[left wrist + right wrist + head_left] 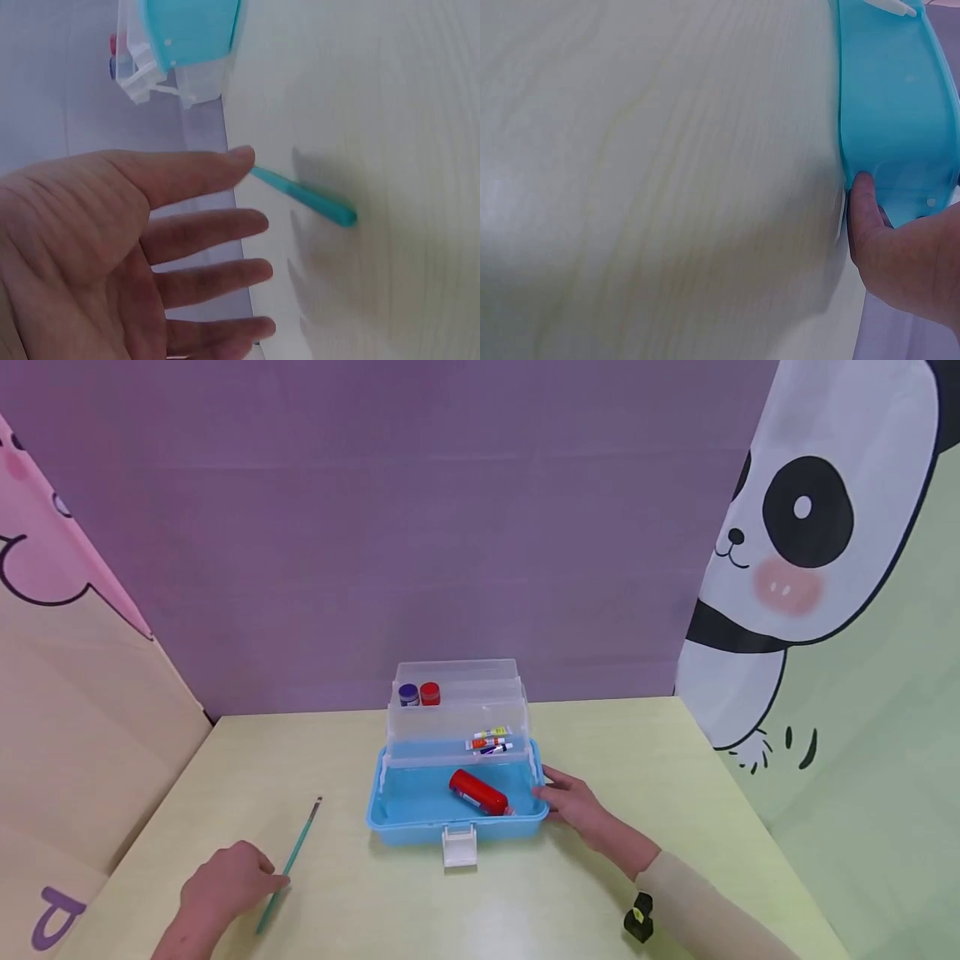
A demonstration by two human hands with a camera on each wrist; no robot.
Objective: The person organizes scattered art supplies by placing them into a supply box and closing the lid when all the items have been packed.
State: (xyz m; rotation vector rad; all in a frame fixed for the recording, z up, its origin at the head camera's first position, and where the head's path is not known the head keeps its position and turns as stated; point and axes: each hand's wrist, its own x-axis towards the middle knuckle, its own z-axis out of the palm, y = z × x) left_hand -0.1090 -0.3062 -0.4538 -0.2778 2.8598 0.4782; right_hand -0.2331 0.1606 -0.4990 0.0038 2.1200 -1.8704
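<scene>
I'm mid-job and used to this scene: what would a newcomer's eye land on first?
Probably the big panda at the head view's upper right. Next, the red bottle lying in the open blue box, whose right side the right hand touches. Then the thin teal brush on the table, left of the box, by the left hand.

Storage box (412,837) on the table (600,885), bottle (478,792) lying in its base! Three paint tubes (490,742) sit in the box's tray behind, two jars (430,694) farther back, on its left. Left of the box, there's the paintbrush (302,837), left hand (230,885) at it; right hand (581,806) against the box's right side; backdrop (450,527) behind.
</scene>
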